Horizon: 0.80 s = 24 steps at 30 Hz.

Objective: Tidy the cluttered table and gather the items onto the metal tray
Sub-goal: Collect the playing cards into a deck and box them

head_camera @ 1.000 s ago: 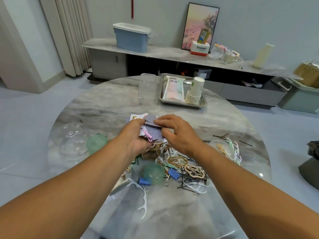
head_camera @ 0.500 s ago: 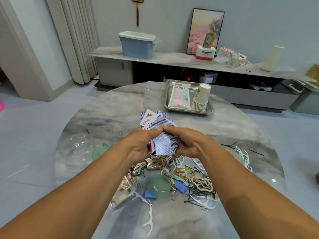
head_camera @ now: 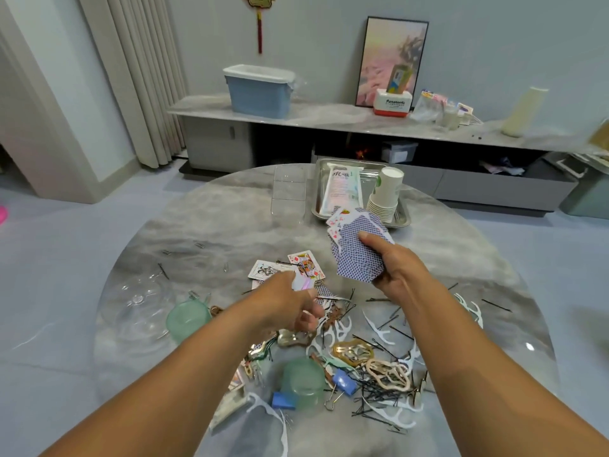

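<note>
Cards now sit in one hand only: half a second ago we had both hands closed around the bundle, and now our right hand point(head_camera: 393, 270) alone lifts the fanned stack of cards point(head_camera: 357, 250), blue backs up, thumb pressed across the top and fingers curled underneath, carrying it above the table toward the metal tray point(head_camera: 400, 219) at the far edge. Our left hand point(head_camera: 290, 303) has dropped back toward the heap, its fingers loosely curled and blurred with motion; we cannot tell whether it holds anything. Just beyond it a few loose cards point(head_camera: 304, 263) lie face up on the marble. We judge that the stack is close to being set down, while the stragglers, and the rest of the clutter, are yet to be gathered. The tray already carries a white packet point(head_camera: 342, 189) and a stack of paper cups point(head_camera: 385, 194), with a clear plastic box point(head_camera: 288, 192) just beside it. The round marble table point(head_camera: 197, 232) is strewn near us with hairpins point(head_camera: 372, 390), white floss picks point(head_camera: 382, 336), hair clips point(head_camera: 390, 374), blue binder clips point(head_camera: 344, 384) and two green cups point(head_camera: 301, 382), and a clear glass lid point(head_camera: 140, 308) rests at the left. Behind, a long low cabinet point(head_camera: 329, 122) holds a blue bin point(head_camera: 258, 90) and a framed picture point(head_camera: 392, 61), with curtains point(head_camera: 138, 77) to the left.
</note>
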Each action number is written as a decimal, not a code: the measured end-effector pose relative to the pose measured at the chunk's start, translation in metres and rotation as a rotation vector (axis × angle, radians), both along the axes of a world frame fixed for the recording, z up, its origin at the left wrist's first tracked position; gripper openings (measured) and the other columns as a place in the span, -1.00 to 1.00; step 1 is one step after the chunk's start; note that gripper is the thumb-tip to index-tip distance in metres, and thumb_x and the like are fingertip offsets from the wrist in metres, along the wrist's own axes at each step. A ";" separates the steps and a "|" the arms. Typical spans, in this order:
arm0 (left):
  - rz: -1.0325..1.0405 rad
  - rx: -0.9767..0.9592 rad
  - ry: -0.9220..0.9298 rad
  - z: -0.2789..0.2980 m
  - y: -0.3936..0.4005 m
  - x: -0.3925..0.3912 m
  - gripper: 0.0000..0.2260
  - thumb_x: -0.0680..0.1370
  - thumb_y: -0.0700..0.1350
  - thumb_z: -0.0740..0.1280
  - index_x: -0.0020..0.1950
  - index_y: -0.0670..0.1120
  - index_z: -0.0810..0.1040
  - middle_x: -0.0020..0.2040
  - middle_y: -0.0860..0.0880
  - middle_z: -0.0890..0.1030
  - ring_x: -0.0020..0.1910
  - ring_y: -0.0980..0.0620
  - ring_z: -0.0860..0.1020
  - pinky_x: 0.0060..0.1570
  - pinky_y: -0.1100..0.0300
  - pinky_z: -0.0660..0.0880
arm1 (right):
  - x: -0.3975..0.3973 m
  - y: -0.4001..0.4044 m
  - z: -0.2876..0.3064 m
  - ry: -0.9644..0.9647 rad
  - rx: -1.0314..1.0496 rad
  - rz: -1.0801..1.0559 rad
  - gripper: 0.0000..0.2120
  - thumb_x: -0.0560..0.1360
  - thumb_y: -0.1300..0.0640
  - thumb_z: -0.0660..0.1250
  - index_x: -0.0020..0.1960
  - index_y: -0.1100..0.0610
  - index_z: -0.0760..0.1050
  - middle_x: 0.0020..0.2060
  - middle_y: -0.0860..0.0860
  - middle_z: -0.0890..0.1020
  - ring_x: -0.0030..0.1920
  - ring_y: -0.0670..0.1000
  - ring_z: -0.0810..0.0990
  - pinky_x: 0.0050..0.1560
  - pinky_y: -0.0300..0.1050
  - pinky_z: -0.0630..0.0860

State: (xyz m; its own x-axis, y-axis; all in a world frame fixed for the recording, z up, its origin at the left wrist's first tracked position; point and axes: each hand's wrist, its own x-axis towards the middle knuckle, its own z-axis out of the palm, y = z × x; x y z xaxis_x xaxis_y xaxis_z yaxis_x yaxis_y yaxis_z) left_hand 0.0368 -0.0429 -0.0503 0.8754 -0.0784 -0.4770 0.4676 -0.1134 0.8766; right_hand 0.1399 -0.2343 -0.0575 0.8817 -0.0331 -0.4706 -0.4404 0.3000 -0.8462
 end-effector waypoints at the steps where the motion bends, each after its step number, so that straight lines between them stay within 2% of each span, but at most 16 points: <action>1: -0.042 0.055 -0.004 -0.002 -0.002 -0.002 -0.89 0.69 -0.17 0.25 0.16 -0.06 0.33 -0.06 -0.25 0.71 -0.30 -0.07 0.56 -0.10 -0.02 0.63 | 0.001 -0.004 -0.002 0.027 -0.004 -0.040 -0.53 0.36 0.16 0.62 0.21 0.22 0.57 -0.02 0.14 0.75 0.01 0.16 0.73 0.15 0.15 0.64; 2: -0.088 0.129 -0.018 -0.004 -0.005 -0.004 -0.91 0.69 -0.12 0.26 0.12 -0.07 0.36 -0.08 -0.19 0.72 -0.29 -0.02 0.57 -0.13 0.02 0.62 | 0.002 -0.007 -0.004 0.052 -0.009 -0.076 -0.52 0.36 0.15 0.62 0.21 0.23 0.57 -0.02 0.15 0.75 0.01 0.16 0.73 0.13 0.13 0.64; 4: -0.198 0.350 -0.070 -0.008 -0.008 -0.006 -0.84 0.65 0.00 0.32 0.07 -0.09 0.49 -0.15 -0.05 0.70 -0.30 0.07 0.56 -0.28 0.18 0.53 | 0.002 -0.010 -0.011 0.091 -0.019 -0.123 -0.49 0.34 0.16 0.63 0.22 0.25 0.55 -0.01 0.17 0.74 0.01 0.19 0.73 0.13 0.18 0.64; 5: -0.264 0.467 -0.094 -0.009 -0.009 -0.008 -0.80 0.62 0.07 0.36 -0.02 -0.05 0.54 -0.20 0.00 0.64 -0.30 0.09 0.53 -0.29 0.21 0.45 | 0.002 -0.010 -0.013 0.107 -0.030 -0.133 -0.48 0.34 0.17 0.64 0.22 0.26 0.55 0.00 0.18 0.73 0.01 0.20 0.72 0.14 0.20 0.64; 7: -0.366 0.570 -0.094 -0.010 -0.011 -0.009 -0.64 0.55 0.23 0.39 -0.16 -0.07 0.59 -0.25 0.00 0.58 -0.29 0.07 0.49 -0.25 0.18 0.42 | 0.003 -0.007 -0.016 0.122 -0.051 -0.138 -0.48 0.34 0.17 0.64 0.21 0.26 0.55 0.01 0.19 0.72 0.02 0.20 0.72 0.14 0.21 0.63; 9: -0.329 0.551 -0.099 -0.007 -0.011 -0.003 -0.56 0.51 0.32 0.36 -0.10 -0.06 0.67 -0.19 -0.03 0.65 -0.22 0.04 0.56 -0.11 0.13 0.52 | 0.006 -0.002 -0.016 0.121 -0.057 -0.137 -0.50 0.35 0.18 0.63 0.20 0.27 0.55 0.02 0.19 0.72 0.02 0.21 0.72 0.13 0.20 0.64; 12: -0.054 0.673 -0.213 -0.007 0.009 0.023 -0.73 0.57 0.15 0.39 0.16 0.02 0.62 0.09 -0.02 0.66 0.04 -0.02 0.61 0.13 0.07 0.55 | 0.010 0.009 -0.016 0.114 -0.070 -0.116 -0.52 0.34 0.21 0.64 0.17 0.30 0.54 -0.01 0.20 0.72 -0.04 0.20 0.73 -0.05 0.10 0.69; 14: 0.074 0.820 -0.187 -0.014 0.034 0.039 -0.58 0.55 0.01 0.45 0.39 -0.01 0.50 0.30 -0.09 0.57 0.24 -0.12 0.55 0.24 0.04 0.49 | 0.011 0.019 -0.018 0.112 -0.104 -0.085 -0.50 0.32 0.20 0.65 0.14 0.31 0.53 -0.04 0.22 0.71 -0.10 0.21 0.73 -0.14 0.07 0.69; 16: 0.044 0.912 -0.085 -0.028 0.057 0.049 -0.38 0.48 -0.02 0.53 0.49 -0.02 0.38 0.40 -0.15 0.49 0.34 -0.19 0.47 0.32 -0.03 0.45 | 0.014 0.031 -0.021 0.115 -0.146 -0.044 -0.51 0.30 0.18 0.67 0.09 0.31 0.52 -0.08 0.23 0.71 -0.18 0.21 0.73 -0.19 0.09 0.70; 18: -0.038 0.948 -0.016 -0.039 0.069 0.054 -0.22 0.42 0.02 0.59 0.55 0.00 0.30 0.44 -0.14 0.46 0.40 -0.22 0.41 0.36 -0.04 0.41 | 0.017 0.046 -0.023 0.125 -0.183 -0.001 -0.52 0.28 0.19 0.68 0.03 0.30 0.49 -0.12 0.23 0.71 -0.26 0.20 0.73 -0.28 0.08 0.69; 20: -0.092 0.971 -0.021 -0.044 0.071 0.060 -0.16 0.38 0.06 0.61 0.57 0.00 0.29 0.47 -0.11 0.44 0.45 -0.21 0.35 0.39 -0.04 0.36 | 0.021 0.061 -0.024 0.122 -0.215 0.078 -0.48 0.27 0.22 0.68 0.07 0.34 0.48 -0.07 0.26 0.71 -0.16 0.27 0.73 -0.09 0.21 0.70; 22: -0.089 0.907 -0.046 -0.046 0.067 0.065 -0.19 0.37 0.02 0.63 0.54 -0.04 0.36 0.46 -0.12 0.45 0.44 -0.21 0.38 0.39 -0.02 0.38 | 0.025 0.076 -0.022 0.120 -0.258 0.155 -0.43 0.25 0.24 0.69 0.11 0.35 0.47 -0.02 0.27 0.70 -0.09 0.30 0.72 0.00 0.26 0.67; 24: -0.070 0.813 -0.080 -0.050 0.061 0.068 -0.33 0.34 -0.04 0.66 0.40 -0.09 0.53 0.34 -0.13 0.56 0.30 -0.18 0.52 0.32 0.02 0.45 | 0.030 0.090 -0.017 0.105 -0.358 0.233 -0.43 0.26 0.21 0.69 0.12 0.34 0.47 -0.02 0.25 0.69 -0.11 0.25 0.72 -0.10 0.19 0.70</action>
